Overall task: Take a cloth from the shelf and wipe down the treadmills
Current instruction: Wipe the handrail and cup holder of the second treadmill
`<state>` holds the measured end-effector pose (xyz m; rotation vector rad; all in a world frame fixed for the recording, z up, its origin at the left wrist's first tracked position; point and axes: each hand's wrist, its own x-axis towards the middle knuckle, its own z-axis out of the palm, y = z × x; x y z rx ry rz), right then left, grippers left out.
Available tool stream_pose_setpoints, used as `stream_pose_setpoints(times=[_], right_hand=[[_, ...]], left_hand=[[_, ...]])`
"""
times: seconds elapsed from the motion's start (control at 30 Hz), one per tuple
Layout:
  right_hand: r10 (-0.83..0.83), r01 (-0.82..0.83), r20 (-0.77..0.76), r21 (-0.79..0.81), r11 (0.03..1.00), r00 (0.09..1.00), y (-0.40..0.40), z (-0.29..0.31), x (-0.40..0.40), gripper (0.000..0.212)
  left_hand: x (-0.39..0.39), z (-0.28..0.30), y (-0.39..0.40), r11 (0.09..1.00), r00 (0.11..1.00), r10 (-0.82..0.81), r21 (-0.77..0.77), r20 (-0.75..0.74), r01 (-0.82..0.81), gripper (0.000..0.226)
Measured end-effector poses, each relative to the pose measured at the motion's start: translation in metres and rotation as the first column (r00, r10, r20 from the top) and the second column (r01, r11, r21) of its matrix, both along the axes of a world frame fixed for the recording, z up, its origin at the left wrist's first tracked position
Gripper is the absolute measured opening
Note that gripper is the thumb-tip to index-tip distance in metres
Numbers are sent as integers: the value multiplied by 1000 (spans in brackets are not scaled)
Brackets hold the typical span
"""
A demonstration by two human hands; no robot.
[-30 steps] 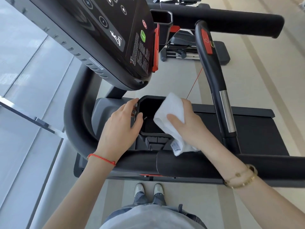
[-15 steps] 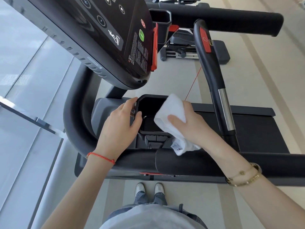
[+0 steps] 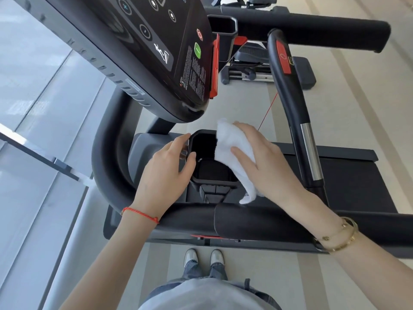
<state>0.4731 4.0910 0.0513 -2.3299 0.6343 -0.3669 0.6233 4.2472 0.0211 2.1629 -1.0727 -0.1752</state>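
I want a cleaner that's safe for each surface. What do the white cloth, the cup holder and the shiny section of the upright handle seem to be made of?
White cloth: soft terry or microfibre, judging by its fuzzy nap and limp folds. Cup holder: likely moulded black plastic, matte, with crisp rims. Shiny section of the upright handle: probably polished or chromed metal, given its mirror-like highlights; the rest of the handle looks like black plastic or rubber.

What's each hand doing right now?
Left hand: open, fingers resting on the cup holder rim, holding nothing.
Right hand: grips the white cloth over the cup holder.
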Motion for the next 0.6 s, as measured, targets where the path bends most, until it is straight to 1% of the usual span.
stream_pose_setpoints(times=[0.07, 0.13, 0.2, 0.27, 0.33, 0.43, 0.5, 0.6], right_hand=[[146, -151, -57, -90, 984, 988, 7, 5, -1, 45], [251, -284, -180, -190, 940, 951, 8, 9, 4, 47], [273, -345, -265, -278, 897, 925, 6, 12, 10, 49], [253, -336, -263, -344, 877, 931, 3, 15, 12, 47], [264, -327, -222, -334, 884, 939, -1, 15, 9, 44], [321, -344, -148, -171, 923, 935, -4, 13, -2, 39], [358, -369, -115, -97, 924, 927, -3, 13, -1, 36], [388, -416, -184, -151, 897, 903, -2, 11, 21, 38]], left_hand=[[0, 0, 1, 1000, 1000, 3, -20, -16, -3, 42], [0, 0, 3, 1000, 1000, 5, -27, -29, -6, 40], [-1, 0, 6, 1000, 999, 7, -25, -34, -8, 40], [-2, 1, 7, 1000, 999, 12, -26, -38, -13, 39], [-2, 2, 7, 999, 999, 21, -36, -47, -23, 38], [-3, 3, 6, 999, 998, 26, -36, -51, -28, 37], [-3, 3, 6, 999, 998, 24, -33, -54, -26, 37], [-2, 3, 7, 999, 998, 22, -35, -63, -24, 37]])
